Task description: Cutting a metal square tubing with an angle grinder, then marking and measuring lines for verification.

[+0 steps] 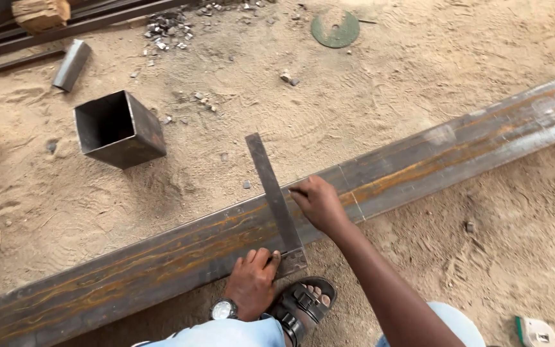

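Marking across a rusty steel beam, square held down.

We see the long rusty beam [419, 160] run off frame both ends, lying on loose sand [387, 77]. Steel square [275, 196] lies across it; its base sits at the near edge, half hidden under the left hand [252, 283], fingers pressed flat on it. Right hand [319, 202] pinches a thin marker at the blade's right side; tip too small to make out. Far left: short square tube offcut [120, 128], smaller cut piece [70, 64]. Green disc [334, 27] far. Sandalled foot [303, 302] near, partly hidden.
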